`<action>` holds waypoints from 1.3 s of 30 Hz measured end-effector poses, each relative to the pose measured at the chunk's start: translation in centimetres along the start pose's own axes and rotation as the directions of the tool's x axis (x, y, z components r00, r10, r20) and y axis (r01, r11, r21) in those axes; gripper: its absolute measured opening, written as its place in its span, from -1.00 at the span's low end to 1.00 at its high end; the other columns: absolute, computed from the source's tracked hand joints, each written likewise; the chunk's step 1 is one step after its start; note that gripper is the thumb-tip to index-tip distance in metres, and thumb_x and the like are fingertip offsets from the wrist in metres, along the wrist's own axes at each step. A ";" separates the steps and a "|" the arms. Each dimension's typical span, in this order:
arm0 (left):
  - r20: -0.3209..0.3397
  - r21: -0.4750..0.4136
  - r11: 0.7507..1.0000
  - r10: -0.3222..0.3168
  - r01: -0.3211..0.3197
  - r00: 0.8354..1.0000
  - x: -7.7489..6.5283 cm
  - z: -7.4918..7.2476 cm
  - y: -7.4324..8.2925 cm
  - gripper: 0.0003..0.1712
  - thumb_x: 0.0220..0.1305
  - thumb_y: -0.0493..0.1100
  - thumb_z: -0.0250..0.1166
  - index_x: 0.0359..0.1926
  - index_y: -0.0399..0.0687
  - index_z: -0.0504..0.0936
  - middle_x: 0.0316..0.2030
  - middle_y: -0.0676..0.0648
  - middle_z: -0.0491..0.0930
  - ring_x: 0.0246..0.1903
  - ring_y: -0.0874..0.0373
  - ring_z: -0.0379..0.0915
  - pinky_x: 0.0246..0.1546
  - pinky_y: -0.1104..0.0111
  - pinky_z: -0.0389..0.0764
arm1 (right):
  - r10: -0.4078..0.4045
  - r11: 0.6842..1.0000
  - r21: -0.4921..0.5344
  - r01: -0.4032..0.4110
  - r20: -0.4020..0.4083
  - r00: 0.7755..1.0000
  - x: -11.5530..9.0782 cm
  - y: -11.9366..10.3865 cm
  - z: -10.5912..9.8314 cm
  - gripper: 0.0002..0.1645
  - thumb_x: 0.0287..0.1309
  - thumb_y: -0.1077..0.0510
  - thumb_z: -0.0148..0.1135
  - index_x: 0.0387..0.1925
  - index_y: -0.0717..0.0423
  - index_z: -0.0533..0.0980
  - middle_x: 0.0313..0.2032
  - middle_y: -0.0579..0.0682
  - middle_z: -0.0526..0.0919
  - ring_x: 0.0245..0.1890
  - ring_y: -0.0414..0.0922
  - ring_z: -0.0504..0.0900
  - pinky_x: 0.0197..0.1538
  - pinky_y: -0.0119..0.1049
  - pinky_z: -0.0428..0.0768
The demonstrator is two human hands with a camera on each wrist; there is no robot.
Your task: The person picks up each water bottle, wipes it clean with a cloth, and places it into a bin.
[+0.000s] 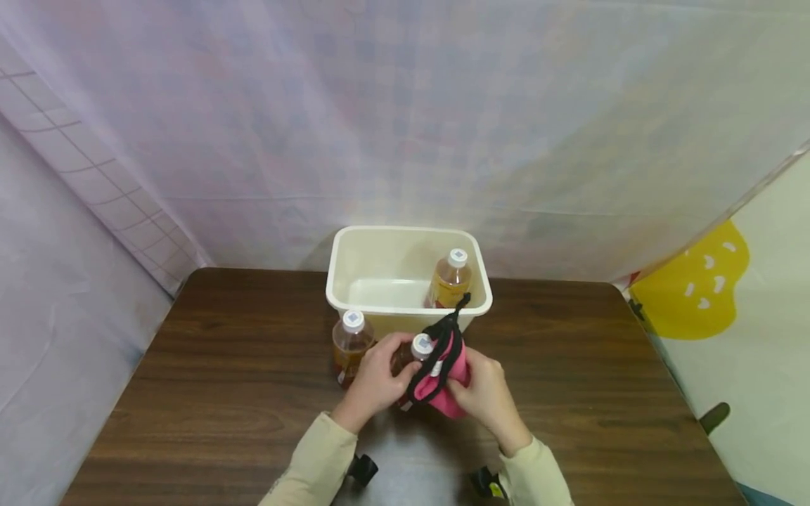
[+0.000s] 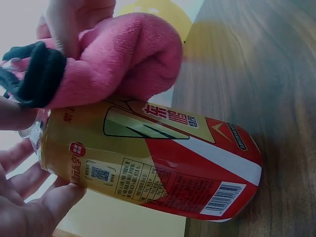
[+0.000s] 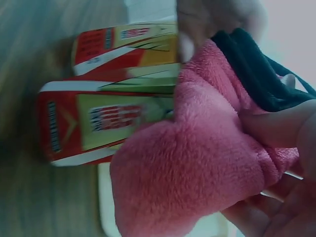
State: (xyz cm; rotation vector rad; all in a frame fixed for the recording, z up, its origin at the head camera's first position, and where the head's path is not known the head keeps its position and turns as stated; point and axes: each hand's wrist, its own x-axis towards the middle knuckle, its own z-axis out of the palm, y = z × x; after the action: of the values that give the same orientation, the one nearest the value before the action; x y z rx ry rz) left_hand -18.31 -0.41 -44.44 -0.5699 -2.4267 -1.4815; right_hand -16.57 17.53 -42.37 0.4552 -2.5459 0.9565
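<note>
My left hand (image 1: 378, 379) grips a bottle with a white cap (image 1: 422, 344) around its neck and shoulder. The bottle (image 2: 148, 168) has a gold and red label with a barcode, and its base is down by the tabletop. With thumb and fingers my right hand (image 1: 490, 393) pinches a pink plush cloth (image 3: 177, 153) with black edging and a white tag. The cloth lies against the bottle's right side, its black edge beside the cap. My left thumb is right at that edge. Another such bottle (image 1: 350, 351) stands just left of my left hand.
Behind the hands, a cream plastic bin (image 1: 408, 310) stands at the back of the dark wooden table (image 1: 240, 379). One similar bottle (image 1: 451, 284) is inside it at the right. Pale curtains (image 1: 405, 140) hang behind and beside the table.
</note>
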 end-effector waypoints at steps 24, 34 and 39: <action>-0.023 0.028 0.999 0.026 -0.026 0.999 -0.2 0.1 0.0 -0.60 -0.05 -0.27 0.33 -0.10 -0.18 0.53 -0.17 -0.09 0.57 -0.27 0.11 0.46 -0.22 0.28 0.50 | 0.201 0.979 0.018 -0.203 0.081 0.976 -4.0 5.1 5.5 -0.72 -0.50 0.42 0.29 -0.57 0.15 0.46 -0.65 -0.03 0.54 -0.60 -0.15 0.46 -0.54 -0.28 0.46; -0.018 0.007 1.000 0.021 -0.021 1.000 -0.1 0.1 0.1 -0.60 -0.06 -0.29 0.34 -0.11 -0.17 0.53 -0.16 -0.10 0.57 -0.15 0.06 0.49 -0.11 0.22 0.50 | 0.077 0.996 0.055 -0.077 0.000 0.997 -2.8 3.3 3.3 -0.69 -0.50 0.41 0.37 -0.60 0.10 0.47 -0.70 -0.19 0.41 -0.65 -0.29 0.34 -0.59 -0.44 0.37; -0.012 0.007 1.000 0.023 -0.023 1.000 -0.1 0.0 0.0 -0.59 -0.07 -0.30 0.34 -0.10 -0.17 0.53 -0.16 -0.10 0.57 -0.13 0.06 0.49 -0.08 0.22 0.50 | -0.053 0.998 0.037 0.056 -0.077 0.996 -1.5 1.6 1.3 -0.66 -0.57 0.42 0.38 -0.58 0.12 0.48 -0.69 -0.20 0.36 -0.65 -0.34 0.29 -0.61 -0.52 0.31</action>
State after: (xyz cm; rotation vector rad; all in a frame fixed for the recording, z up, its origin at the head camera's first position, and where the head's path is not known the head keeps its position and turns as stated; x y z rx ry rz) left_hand -18.24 -0.37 -44.47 -0.5843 -2.4070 -1.4634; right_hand -16.26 18.00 -44.83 0.4879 -2.4386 0.9861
